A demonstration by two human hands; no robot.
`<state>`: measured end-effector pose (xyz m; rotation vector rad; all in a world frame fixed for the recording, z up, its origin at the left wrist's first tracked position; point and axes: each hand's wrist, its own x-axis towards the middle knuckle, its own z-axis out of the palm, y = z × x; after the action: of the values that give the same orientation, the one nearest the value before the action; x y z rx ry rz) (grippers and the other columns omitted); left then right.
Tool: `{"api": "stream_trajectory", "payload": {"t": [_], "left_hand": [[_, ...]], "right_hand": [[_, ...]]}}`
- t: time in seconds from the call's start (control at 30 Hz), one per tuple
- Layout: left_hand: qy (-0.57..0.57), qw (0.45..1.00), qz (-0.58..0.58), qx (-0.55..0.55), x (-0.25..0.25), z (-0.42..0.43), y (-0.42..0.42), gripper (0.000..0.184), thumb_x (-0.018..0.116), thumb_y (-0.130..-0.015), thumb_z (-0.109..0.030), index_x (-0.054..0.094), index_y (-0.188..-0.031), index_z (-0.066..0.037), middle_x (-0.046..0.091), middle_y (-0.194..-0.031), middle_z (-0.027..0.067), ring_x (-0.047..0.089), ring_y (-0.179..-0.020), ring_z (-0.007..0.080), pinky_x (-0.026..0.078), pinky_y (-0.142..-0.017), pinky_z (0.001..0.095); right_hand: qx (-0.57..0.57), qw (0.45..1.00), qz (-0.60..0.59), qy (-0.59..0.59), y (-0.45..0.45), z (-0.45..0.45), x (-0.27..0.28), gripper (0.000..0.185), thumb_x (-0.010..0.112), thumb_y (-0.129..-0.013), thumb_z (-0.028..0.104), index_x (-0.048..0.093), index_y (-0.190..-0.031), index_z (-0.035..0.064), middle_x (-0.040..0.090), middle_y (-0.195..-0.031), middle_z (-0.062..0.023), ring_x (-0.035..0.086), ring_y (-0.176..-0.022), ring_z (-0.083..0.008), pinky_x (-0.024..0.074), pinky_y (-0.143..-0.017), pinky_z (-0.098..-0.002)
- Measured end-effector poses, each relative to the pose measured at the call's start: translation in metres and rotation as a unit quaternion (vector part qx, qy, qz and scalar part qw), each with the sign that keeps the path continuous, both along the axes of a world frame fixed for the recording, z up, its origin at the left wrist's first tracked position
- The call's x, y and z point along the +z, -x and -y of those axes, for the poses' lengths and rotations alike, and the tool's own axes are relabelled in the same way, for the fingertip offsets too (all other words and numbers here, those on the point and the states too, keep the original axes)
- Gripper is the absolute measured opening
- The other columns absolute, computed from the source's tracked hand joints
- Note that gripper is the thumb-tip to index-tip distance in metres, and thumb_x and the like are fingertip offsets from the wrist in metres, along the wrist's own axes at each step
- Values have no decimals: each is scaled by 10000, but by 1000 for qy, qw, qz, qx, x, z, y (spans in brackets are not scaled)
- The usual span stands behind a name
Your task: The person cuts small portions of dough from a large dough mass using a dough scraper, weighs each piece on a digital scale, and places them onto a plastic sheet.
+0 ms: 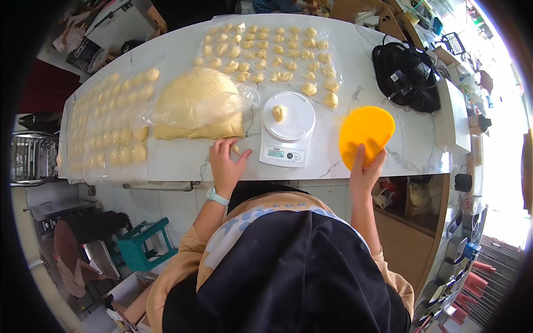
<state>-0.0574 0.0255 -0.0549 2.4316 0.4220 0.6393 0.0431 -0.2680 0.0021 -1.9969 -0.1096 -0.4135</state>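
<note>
My right hand (366,169) grips a yellow dough scraper (371,126), holding it above the right part of the table. My left hand (225,166) rests at the front edge of a large dough mass (197,94), thumb spread from the fingers. A small dough bit (236,149) lies between that thumb and the fingers. Clear plastic covers part of the big dough. Between my hands stands a white kitchen scale (283,157) with one dough piece (279,113) on its round plate.
Rows of dough pieces (277,50) lie on plastic at the back. More dough balls (119,136) sit under plastic on the left. A black bag with cables (408,75) occupies the right of the marble-patterned table (325,166). A green stool (145,244) stands below, left.
</note>
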Motion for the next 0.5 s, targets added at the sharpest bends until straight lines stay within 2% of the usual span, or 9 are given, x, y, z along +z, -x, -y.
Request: {"api": "stream_trajectory", "payload": {"t": [0.07,0.17,0.27,0.37,0.47,0.5], "left_hand": [[-70,997,31,-12,-14,-10,10,178,681,-819,-94,644,-972,-9,659,-916,107,598,-828,194,474,-727,286],[177,982,50,39,-3,-3,13,153,682,-802,-82,643,-938,-22,658,-904,93,599,-853,256,467,-738,337],[162,985,52,14,6,0,15,190,677,-800,-89,642,-976,-23,660,-932,85,582,-899,264,446,-797,351],[-32,994,21,-99,-8,-10,12,213,680,-806,-118,644,-995,-27,647,-965,86,574,-926,275,435,-837,358],[-85,994,14,-73,2,-1,15,269,712,-780,-104,642,-1030,-32,630,-1018,97,564,-955,274,434,-881,364],[-50,997,23,-61,0,-1,15,283,721,-770,-103,640,-1033,-34,621,-1038,100,561,-960,276,436,-879,365]], "right_hand": [[-12,1000,-10,2,0,4,-6,354,555,-937,258,441,-1153,2,570,-1022,-140,566,-908,-217,453,-793,-316],[-14,998,29,52,-3,5,-9,318,534,-945,216,428,-1163,11,590,-1017,-173,614,-888,-266,482,-756,-340],[-1,999,24,35,-7,-4,-1,320,534,-943,218,427,-1165,13,592,-1016,-173,614,-891,-265,482,-755,-339],[10,1000,10,21,-11,-7,-4,319,539,-941,223,426,-1156,17,594,-1014,-171,614,-894,-260,482,-755,-338],[15,999,29,30,-15,-10,-4,317,545,-937,227,422,-1143,20,599,-1000,-172,621,-880,-265,487,-743,-336],[16,999,26,31,-16,-10,-3,316,546,-937,228,421,-1141,21,601,-993,-172,623,-873,-268,489,-738,-336]]}}
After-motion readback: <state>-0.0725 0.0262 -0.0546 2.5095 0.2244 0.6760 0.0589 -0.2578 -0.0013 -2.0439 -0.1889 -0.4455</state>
